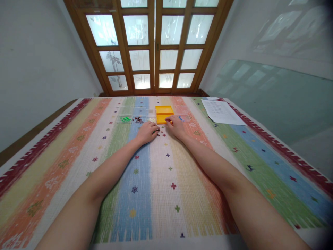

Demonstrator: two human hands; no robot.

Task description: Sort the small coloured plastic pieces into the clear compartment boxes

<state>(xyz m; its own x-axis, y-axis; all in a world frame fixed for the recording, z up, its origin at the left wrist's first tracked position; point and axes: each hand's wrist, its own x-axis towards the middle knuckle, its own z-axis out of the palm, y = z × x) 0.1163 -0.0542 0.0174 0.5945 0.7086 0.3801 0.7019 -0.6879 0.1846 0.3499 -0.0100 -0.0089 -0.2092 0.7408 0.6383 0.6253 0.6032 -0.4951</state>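
Observation:
A yellow open box (164, 113) with its lid folded back stands at the far middle of the table. My right hand (176, 126) is at its front right corner, fingertips pinched together over the edge; whatever they hold is too small to make out. Just left and nearer, my left hand (148, 132) rests on the cloth with curled fingers, beside small dark brown pieces (161, 132). Something dark shows at its fingertips, too small to name. Clear boxes hold green pieces (126, 119), dark brown pieces (138, 119) and blue pieces (180, 118). Pale pieces (153, 119) sit partly behind my left hand.
A striped, patterned tablecloth (135, 208) covers the table. Printed paper sheets (221, 111) lie at the far right. Beyond the table's far edge are wooden doors (155, 52) with frosted panes. A glass panel (281, 100) leans along the right wall.

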